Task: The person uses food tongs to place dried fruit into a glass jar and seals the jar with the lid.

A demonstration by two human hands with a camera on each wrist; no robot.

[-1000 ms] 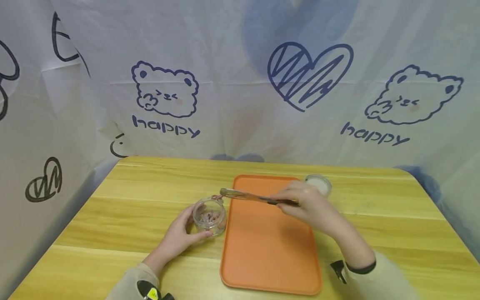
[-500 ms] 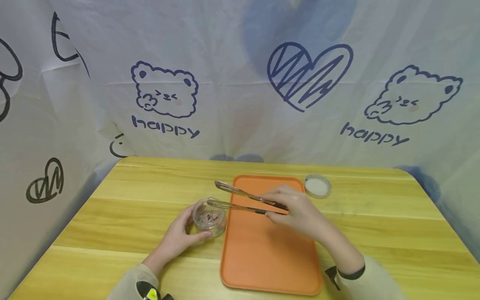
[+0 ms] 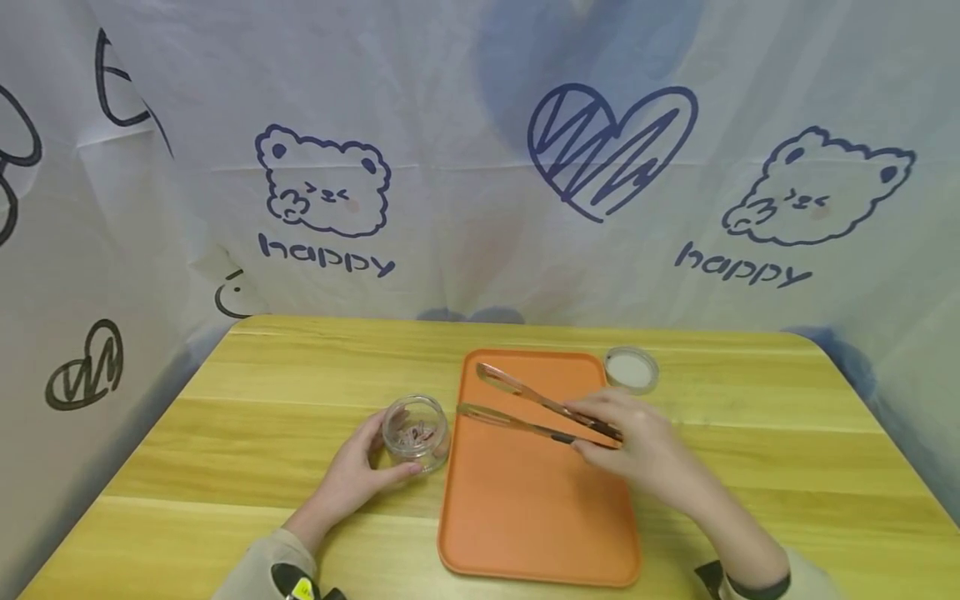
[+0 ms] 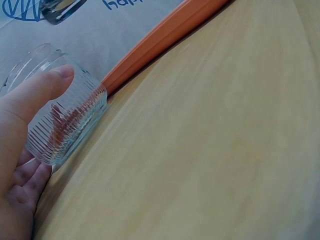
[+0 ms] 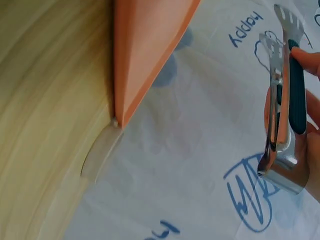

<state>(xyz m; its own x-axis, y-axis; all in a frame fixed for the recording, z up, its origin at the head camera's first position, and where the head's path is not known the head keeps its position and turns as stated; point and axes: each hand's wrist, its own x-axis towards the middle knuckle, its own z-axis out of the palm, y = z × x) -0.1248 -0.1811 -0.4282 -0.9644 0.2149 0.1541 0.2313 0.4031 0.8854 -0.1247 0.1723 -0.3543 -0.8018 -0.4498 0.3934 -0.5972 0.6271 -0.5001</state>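
My left hand [image 3: 363, 467] curls round a small clear glass jar [image 3: 431, 452] that stands without its lid on the table, left of the tray. Several small reddish-brown pieces [image 3: 417, 435] lie at its bottom; their kind is too small to tell. Ribbed glass shows on the jar [image 4: 82, 112] in the left wrist view, with my thumb across its side. Over the orange tray [image 3: 536, 517], my right hand [image 3: 637, 442] grips metal tongs [image 3: 546, 405] with dark handle grips. The tongs' arms are spread, their tips pointing left toward the jar with nothing between them.
A round lid [image 3: 632, 369] with a pale inside lies by the tray's back right corner. The wood-grain table [image 3: 750, 467] reaches back to a white curtain [image 3: 457, 208] printed with bears and hearts.
A second ago the tongs pinched a reddish-brown piece beside the jar's rim. Their arms then spread over the jar, and they have since moved right above the tray. My left hand stays put.
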